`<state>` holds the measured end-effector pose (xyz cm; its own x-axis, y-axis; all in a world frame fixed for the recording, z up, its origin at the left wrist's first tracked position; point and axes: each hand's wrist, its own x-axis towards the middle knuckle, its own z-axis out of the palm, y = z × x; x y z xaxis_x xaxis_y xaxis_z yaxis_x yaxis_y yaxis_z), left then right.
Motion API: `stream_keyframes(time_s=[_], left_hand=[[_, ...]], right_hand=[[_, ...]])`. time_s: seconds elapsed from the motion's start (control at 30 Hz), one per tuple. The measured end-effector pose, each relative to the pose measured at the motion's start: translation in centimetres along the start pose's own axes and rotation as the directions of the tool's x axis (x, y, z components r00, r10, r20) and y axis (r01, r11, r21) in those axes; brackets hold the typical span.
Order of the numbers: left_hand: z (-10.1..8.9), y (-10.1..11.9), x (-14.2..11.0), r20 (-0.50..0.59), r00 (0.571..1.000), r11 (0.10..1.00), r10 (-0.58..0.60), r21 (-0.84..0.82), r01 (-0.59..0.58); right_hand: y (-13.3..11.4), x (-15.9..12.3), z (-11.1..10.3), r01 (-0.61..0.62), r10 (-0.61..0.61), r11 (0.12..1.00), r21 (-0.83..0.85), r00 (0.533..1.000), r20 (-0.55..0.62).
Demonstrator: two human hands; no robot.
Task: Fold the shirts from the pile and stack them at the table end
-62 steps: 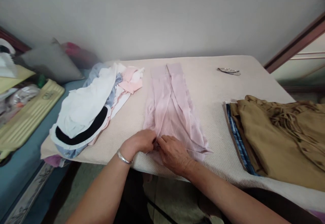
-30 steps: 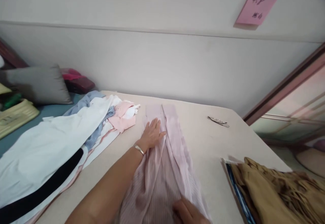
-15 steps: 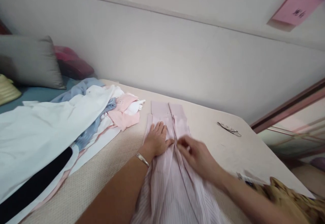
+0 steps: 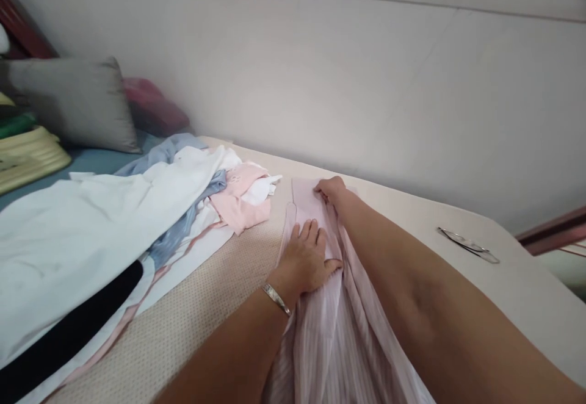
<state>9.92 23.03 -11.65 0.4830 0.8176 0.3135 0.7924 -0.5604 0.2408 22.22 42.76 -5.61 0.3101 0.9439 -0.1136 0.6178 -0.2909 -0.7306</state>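
A pale pink ribbed garment (image 4: pixel 329 331) lies lengthwise on the beige padded table (image 4: pixel 220 282). My left hand (image 4: pixel 309 259), with a silver bracelet on the wrist, rests flat on the cloth, fingers stretched out. My right hand (image 4: pixel 330 189) reaches to the garment's far end, fingers curled on the cloth's top edge near the wall.
A heap of white, blue and pink clothes (image 4: pixel 137 209) covers the table's left side. A pair of glasses (image 4: pixel 467 244) lies at the right. A grey pillow (image 4: pixel 73 102) and a dark red cushion (image 4: pixel 153 106) sit at the back left.
My right hand has gone from the garment's middle up to its far end. My left hand stays flat on the cloth. The view has dropped and shifted left.
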Motion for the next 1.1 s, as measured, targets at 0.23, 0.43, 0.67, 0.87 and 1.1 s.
stream_keyframes(time_s=[0.23,0.43,0.67,0.87,1.1], left_hand=[[-0.5,0.0,-0.1,0.007,1.000,1.000,-0.022,-0.007,0.023],[-1.5,-0.9,0.1,-0.012,1.000,1.000,-0.013,-0.013,0.013],[-1.9,-2.5,0.4,0.020,1.000,1.000,-0.001,-0.014,0.001],[-1.4,-2.5,0.3,0.004,1.000,1.000,-0.002,-0.019,0.002],[-1.5,-2.5,0.3,0.009,1.000,1.000,-0.023,-0.002,0.023]], right_hand=[[-0.9,-4.5,-4.9,0.221,-0.235,0.942,0.253,0.972,0.026],[3.7,-13.0,-8.9,0.448,-0.534,0.841,0.304,0.780,0.327],[8.2,-17.3,-8.6,0.537,-0.529,0.831,0.146,0.679,0.510],[8.4,-16.0,-7.9,0.492,-0.466,0.869,-0.047,0.846,0.259],[6.6,-19.5,-6.9,0.782,-0.801,0.528,-0.331,0.588,0.111]])
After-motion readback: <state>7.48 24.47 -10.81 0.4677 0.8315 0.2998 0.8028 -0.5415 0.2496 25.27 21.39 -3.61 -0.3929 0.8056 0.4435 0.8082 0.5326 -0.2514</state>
